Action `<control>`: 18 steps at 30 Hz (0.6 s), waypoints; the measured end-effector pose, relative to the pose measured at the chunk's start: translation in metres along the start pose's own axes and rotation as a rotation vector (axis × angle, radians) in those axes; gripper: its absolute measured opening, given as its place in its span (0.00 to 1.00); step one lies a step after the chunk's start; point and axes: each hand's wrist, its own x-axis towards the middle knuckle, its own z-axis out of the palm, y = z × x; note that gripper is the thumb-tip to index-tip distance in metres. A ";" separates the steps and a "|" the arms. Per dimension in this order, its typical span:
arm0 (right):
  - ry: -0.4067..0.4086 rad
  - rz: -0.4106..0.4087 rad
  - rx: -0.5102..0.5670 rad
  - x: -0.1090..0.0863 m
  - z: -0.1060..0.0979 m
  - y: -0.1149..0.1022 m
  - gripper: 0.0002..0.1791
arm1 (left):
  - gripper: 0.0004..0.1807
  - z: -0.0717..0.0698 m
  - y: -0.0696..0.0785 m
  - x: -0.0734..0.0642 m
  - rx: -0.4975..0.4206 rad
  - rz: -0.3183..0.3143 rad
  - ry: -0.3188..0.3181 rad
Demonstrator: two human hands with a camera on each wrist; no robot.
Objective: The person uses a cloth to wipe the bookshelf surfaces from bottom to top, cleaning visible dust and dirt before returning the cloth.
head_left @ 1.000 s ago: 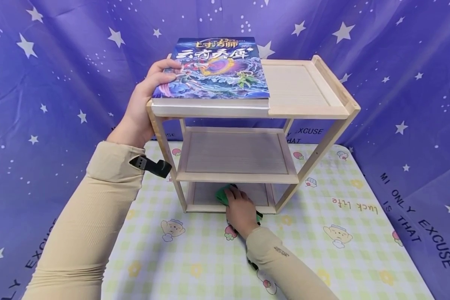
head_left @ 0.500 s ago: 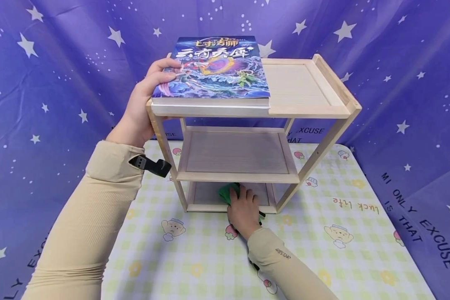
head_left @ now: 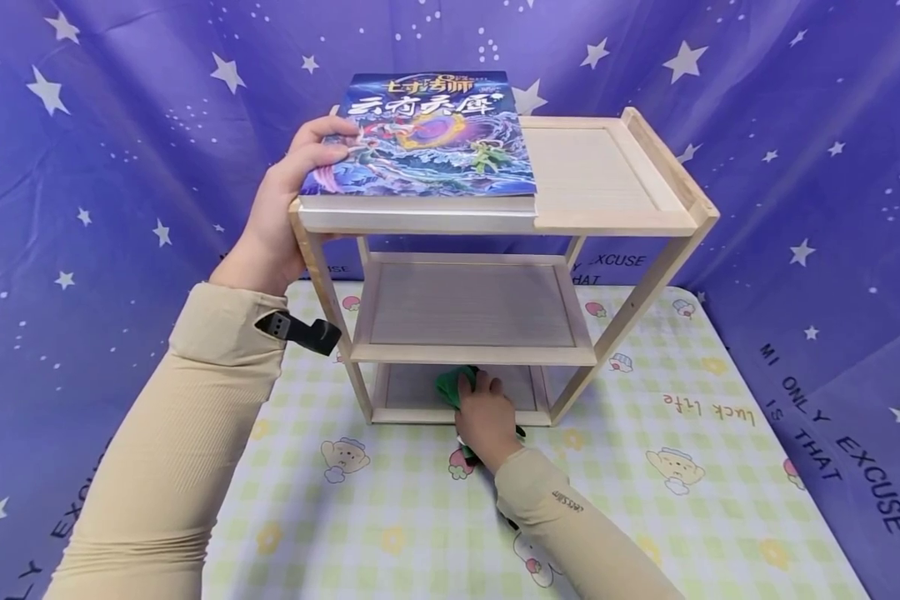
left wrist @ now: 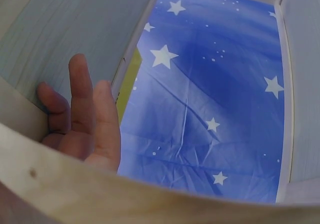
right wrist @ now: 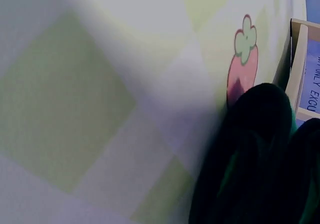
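A three-tier wooden shelf rack (head_left: 600, 171) stands upright on the table. On the left part of its top tier lies a thick book (head_left: 435, 154) with a blue illustrated cover. My left hand (head_left: 273, 200) grips the rack's top left end, thumb side resting on the book's cover. Three of its fingers (left wrist: 82, 104) reach beneath the top board in the left wrist view. Down at the bottom tier, my right hand (head_left: 487, 417) holds a green cloth (head_left: 452, 385) with dark edging against the board. Bunched folds of the cloth (right wrist: 255, 149) look nearly black in the right wrist view.
The middle tier (head_left: 465, 304) hangs over the right hand's fingers. A checked tablecloth (head_left: 390, 500) with cartoon prints covers the table. Purple star-patterned curtains (head_left: 120, 208) surround the table on the back and sides. A yellow edge (left wrist: 129, 81) shows beside the top board.
The right hand and green cloth have shifted slightly right along the bottom tier, and its fingers look more bent. Left hand, book and rack keep their places.
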 end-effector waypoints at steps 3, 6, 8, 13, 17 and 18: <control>0.003 -0.021 0.018 0.002 0.000 0.000 0.25 | 0.12 0.000 0.001 0.000 -0.017 -0.006 0.005; -0.022 -0.029 0.036 0.004 -0.001 -0.004 0.23 | 0.12 0.000 0.002 -0.002 -0.031 -0.014 0.006; -0.053 -0.030 0.044 0.005 -0.001 -0.006 0.23 | 0.12 0.000 0.002 -0.002 -0.037 -0.018 0.007; -0.061 -0.042 0.042 0.007 -0.002 -0.010 0.22 | 0.11 0.000 0.002 -0.002 -0.045 -0.010 0.000; -0.041 -0.059 0.054 0.007 -0.004 -0.011 0.21 | 0.11 0.000 0.001 -0.001 -0.039 -0.002 -0.004; -0.041 -0.063 0.059 0.008 -0.004 -0.012 0.21 | 0.11 0.001 0.001 -0.001 -0.040 -0.003 -0.003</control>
